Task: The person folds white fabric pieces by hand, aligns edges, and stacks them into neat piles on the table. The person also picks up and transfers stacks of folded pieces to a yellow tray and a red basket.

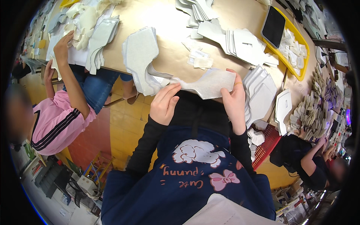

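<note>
Holding a pale grey-white cut piece at the near edge of the brown surface, the person's right hand grips its broad right end in the head view, thumb on top and fingers around the far edge. A thin ring shows on one of those fingers. The piece lies across the space between the two hands, tapering toward the left. At the narrow tip, the left hand has its fingers extended side by side and its fingertips at the material; whether it pinches the tip or only rests against it, I cannot tell.

Just beyond the left hand, a stack of similar pieces lies with its narrow part reaching over the surface's near edge. Beside the right hand is a fanned stack of the same pale material. Small paper slips lie beyond the held piece, and farther off to the right sits a row of overlapping pieces.

At the upper right, a yellow tray contains small white bits, and a dark-screened phone leans over its left rim. A red basket stands below the fanned stack. To the left sits a co-worker in a pink shirt, one arm stretched toward the pale pieces on the surface.
</note>
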The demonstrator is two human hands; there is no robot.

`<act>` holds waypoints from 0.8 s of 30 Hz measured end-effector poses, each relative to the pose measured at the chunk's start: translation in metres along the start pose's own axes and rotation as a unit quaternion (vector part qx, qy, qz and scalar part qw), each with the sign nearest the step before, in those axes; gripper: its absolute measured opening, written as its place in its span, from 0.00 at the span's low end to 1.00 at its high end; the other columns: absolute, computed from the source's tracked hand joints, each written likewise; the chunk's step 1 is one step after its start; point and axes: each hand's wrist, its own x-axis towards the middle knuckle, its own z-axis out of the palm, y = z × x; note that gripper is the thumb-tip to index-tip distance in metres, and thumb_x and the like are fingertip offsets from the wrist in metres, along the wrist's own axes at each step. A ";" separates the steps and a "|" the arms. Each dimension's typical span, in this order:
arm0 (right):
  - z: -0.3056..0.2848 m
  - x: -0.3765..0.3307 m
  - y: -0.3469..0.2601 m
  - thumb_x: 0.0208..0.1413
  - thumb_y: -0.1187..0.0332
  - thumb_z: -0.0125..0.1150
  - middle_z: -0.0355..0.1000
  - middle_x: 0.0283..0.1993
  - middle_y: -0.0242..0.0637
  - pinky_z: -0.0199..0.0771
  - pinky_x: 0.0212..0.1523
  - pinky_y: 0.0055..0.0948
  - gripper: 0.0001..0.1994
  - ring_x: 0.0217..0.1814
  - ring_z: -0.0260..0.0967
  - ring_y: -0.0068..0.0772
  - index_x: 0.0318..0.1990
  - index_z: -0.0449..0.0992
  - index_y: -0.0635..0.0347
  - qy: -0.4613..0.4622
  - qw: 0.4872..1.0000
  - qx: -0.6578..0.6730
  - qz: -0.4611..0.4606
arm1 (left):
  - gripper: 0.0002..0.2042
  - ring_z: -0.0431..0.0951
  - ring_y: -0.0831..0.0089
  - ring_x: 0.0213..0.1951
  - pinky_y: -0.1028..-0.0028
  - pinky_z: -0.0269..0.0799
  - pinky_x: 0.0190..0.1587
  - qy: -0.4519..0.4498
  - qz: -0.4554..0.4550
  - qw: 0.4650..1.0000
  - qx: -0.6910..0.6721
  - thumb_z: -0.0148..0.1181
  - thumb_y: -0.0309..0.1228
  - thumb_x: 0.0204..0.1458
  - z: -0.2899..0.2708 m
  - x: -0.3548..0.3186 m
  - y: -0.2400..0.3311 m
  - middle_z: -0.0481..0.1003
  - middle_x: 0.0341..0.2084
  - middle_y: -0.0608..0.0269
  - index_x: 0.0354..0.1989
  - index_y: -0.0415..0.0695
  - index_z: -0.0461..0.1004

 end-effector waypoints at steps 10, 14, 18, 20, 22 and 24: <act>-0.006 -0.006 -0.009 0.48 0.74 0.57 0.77 0.26 0.43 0.66 0.25 0.27 0.26 0.20 0.65 0.25 0.59 0.67 0.61 -0.014 0.992 -0.124 0.024 | 0.14 0.74 0.56 0.46 0.65 0.70 0.49 -0.009 0.004 0.999 0.043 0.53 0.35 0.60 0.004 0.005 0.000 0.76 0.43 0.57 0.49 0.41 0.77; -0.006 -0.007 -0.014 0.48 0.74 0.59 0.76 0.26 0.39 0.66 0.25 0.26 0.26 0.20 0.64 0.23 0.59 0.67 0.60 -0.021 0.989 -0.141 0.030 | 0.14 0.74 0.58 0.45 0.66 0.70 0.48 -0.018 0.003 0.998 0.066 0.55 0.35 0.59 0.004 0.007 0.001 0.75 0.42 0.59 0.49 0.44 0.77; -0.010 -0.006 -0.021 0.49 0.74 0.59 0.77 0.27 0.42 0.68 0.26 0.29 0.26 0.21 0.68 0.30 0.59 0.67 0.59 -0.043 0.979 -0.200 0.014 | 0.13 0.73 0.59 0.46 0.65 0.69 0.50 -0.042 0.003 0.994 0.105 0.55 0.35 0.58 0.005 0.006 0.004 0.74 0.41 0.59 0.49 0.47 0.78; -0.011 -0.005 -0.022 0.49 0.74 0.60 0.78 0.30 0.48 0.70 0.27 0.32 0.25 0.21 0.70 0.37 0.58 0.67 0.60 -0.055 0.975 -0.217 0.004 | 0.13 0.72 0.58 0.47 0.63 0.68 0.52 -0.050 0.009 0.992 0.119 0.56 0.34 0.58 0.006 0.005 0.005 0.74 0.41 0.59 0.49 0.47 0.79; -0.012 -0.004 -0.021 0.50 0.74 0.60 0.78 0.32 0.49 0.72 0.29 0.32 0.25 0.24 0.73 0.40 0.58 0.67 0.61 -0.065 0.972 -0.226 -0.002 | 0.13 0.72 0.58 0.47 0.63 0.68 0.52 -0.054 0.018 0.990 0.131 0.57 0.33 0.56 0.006 0.005 0.004 0.74 0.41 0.59 0.48 0.47 0.79; -0.013 -0.003 -0.019 0.50 0.74 0.62 0.77 0.30 0.41 0.72 0.31 0.27 0.25 0.26 0.72 0.28 0.58 0.68 0.61 -0.070 0.977 -0.201 -0.006 | 0.13 0.72 0.58 0.47 0.64 0.68 0.51 -0.057 0.026 0.991 0.118 0.57 0.33 0.56 0.005 0.006 0.001 0.74 0.41 0.59 0.48 0.47 0.79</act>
